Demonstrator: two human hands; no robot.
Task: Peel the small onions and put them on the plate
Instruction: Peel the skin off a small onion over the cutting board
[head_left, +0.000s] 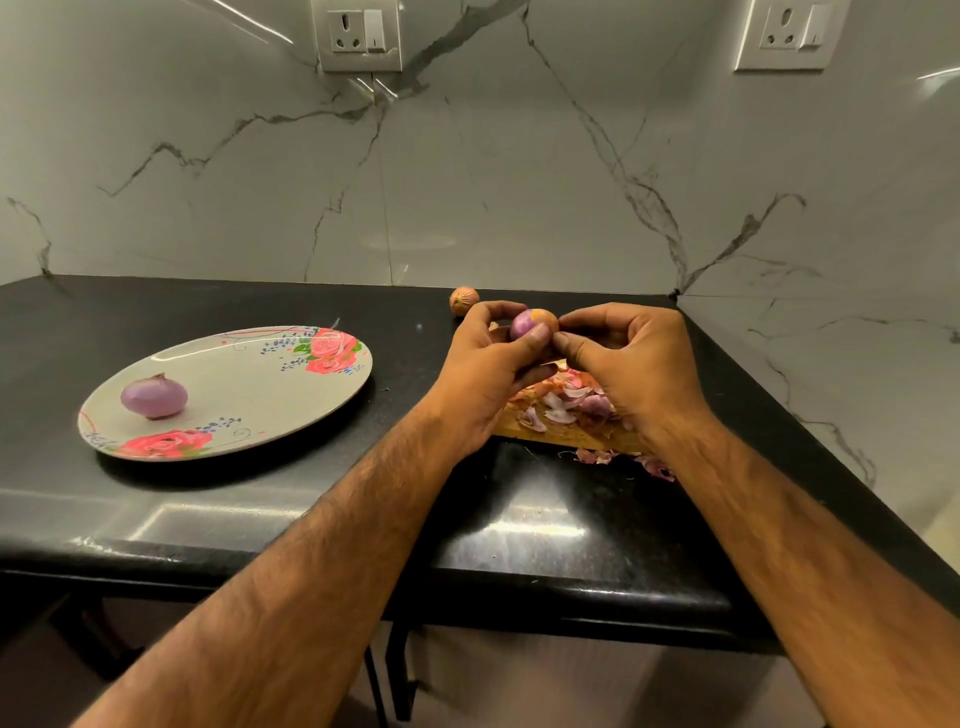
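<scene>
Above the far end of the wooden board (571, 435), a half-peeled onion (532, 323) sits between both hands, held clear of the black counter (260, 493). The left hand (483, 364) grips it from the left, thumb across its front and fingers curled behind, while the right hand (634, 364) pinches its right side with thumb and fingertips. Its left part is glossy purple; a patch of orange skin clings to the upper right. It looks broader across than tall, but fingers hide both ends. A peeled onion (154, 396) rests on the flowered plate (249, 384), tip up. An unpeeled onion (463, 300) lies behind the hands, and peelings (566, 400) litter the board.
</scene>
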